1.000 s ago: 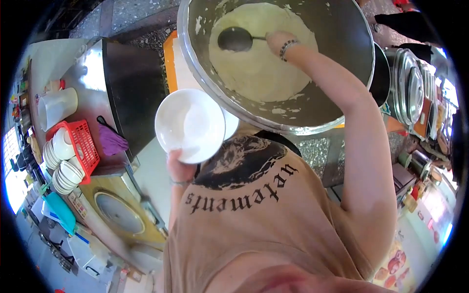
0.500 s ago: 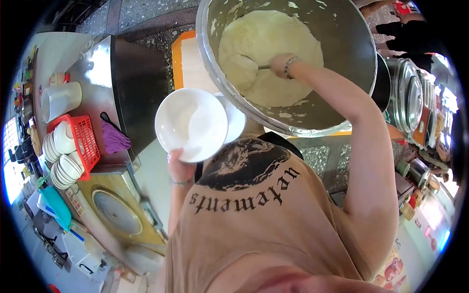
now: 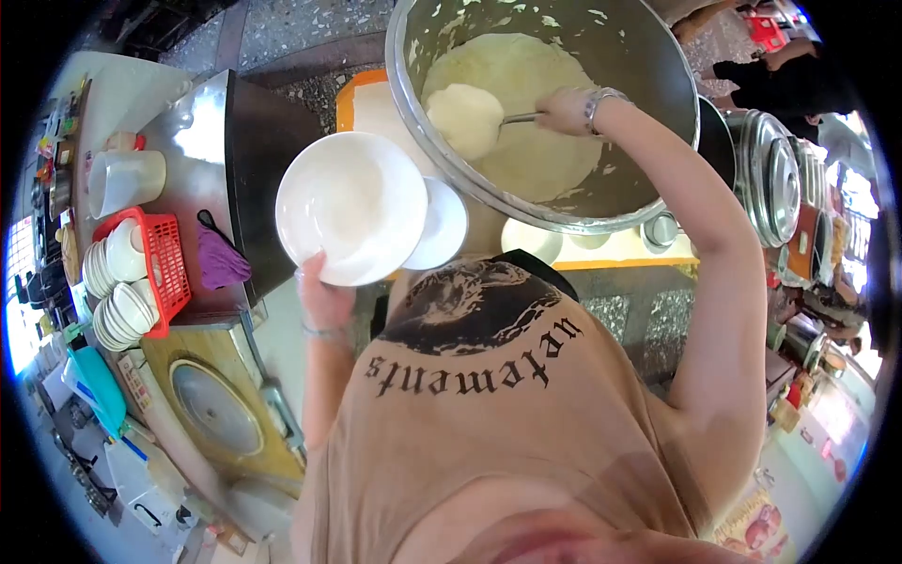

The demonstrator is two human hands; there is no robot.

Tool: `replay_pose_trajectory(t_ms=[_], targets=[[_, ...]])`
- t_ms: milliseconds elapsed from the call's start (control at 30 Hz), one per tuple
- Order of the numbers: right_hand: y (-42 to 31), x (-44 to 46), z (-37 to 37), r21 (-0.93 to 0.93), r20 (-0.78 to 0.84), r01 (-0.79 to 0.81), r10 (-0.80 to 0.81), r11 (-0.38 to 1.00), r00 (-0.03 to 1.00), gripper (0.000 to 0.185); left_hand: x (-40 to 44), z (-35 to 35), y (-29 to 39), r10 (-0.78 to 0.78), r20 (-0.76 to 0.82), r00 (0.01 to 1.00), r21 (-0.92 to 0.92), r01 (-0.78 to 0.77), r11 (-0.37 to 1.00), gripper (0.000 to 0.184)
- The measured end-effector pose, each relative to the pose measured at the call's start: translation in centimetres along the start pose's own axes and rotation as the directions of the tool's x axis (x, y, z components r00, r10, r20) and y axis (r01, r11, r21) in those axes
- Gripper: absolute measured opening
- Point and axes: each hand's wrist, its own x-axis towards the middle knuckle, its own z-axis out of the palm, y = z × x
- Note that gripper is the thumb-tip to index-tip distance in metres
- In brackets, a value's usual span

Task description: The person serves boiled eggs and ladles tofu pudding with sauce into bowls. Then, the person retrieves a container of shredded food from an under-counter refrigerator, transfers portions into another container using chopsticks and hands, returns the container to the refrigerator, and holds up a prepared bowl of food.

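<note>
My left hand grips the rim of a white bowl, which is tilted with its inside facing up. The bowl looks empty, and a second white dish shows partly behind it. My right hand is closed on the handle of a ladle, its scoop full of a pale, thick mixture. The ladle is over a large metal pot that holds more of the pale mixture, with smears of it on the inner wall.
Below the pot's rim is an orange-edged table with a small metal container. To the left are a red basket of white bowls, a clear pitcher and a purple cloth. Metal lids and a person in black are at the right.
The ladle went from empty, down into the mixture, and has come up full. The bowl has shifted slightly up and left, uncovering more of the dish behind it.
</note>
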Motion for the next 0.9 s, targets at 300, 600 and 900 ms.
replay_pose_trajectory(t_ms=[300, 600, 900], targets=[[0.9, -5.3, -6.0, -0.047, -0.072, 0.017, -0.021, 0.999, 0.997, 0.038, 0.5, 5.6, 5.0, -0.071, 0.218, 0.973, 0.084, 0.054, 0.995, 0.054], [-0.6, -13.0, -13.1, 0.114, -0.140, -0.162, 0.178, 0.980, 0.974, 0.037, 3.2, 10.4, 5.6, -0.143, 0.365, 0.920, 0.174, 0.083, 0.981, 0.051], [-5.7, -13.5, -13.2, -0.118, -0.248, -0.046, 0.015, 0.992, 0.969, 0.031, 5.5, 14.9, 3.4, -0.121, 0.485, 0.866, 0.216, 0.015, 0.976, 0.059]])
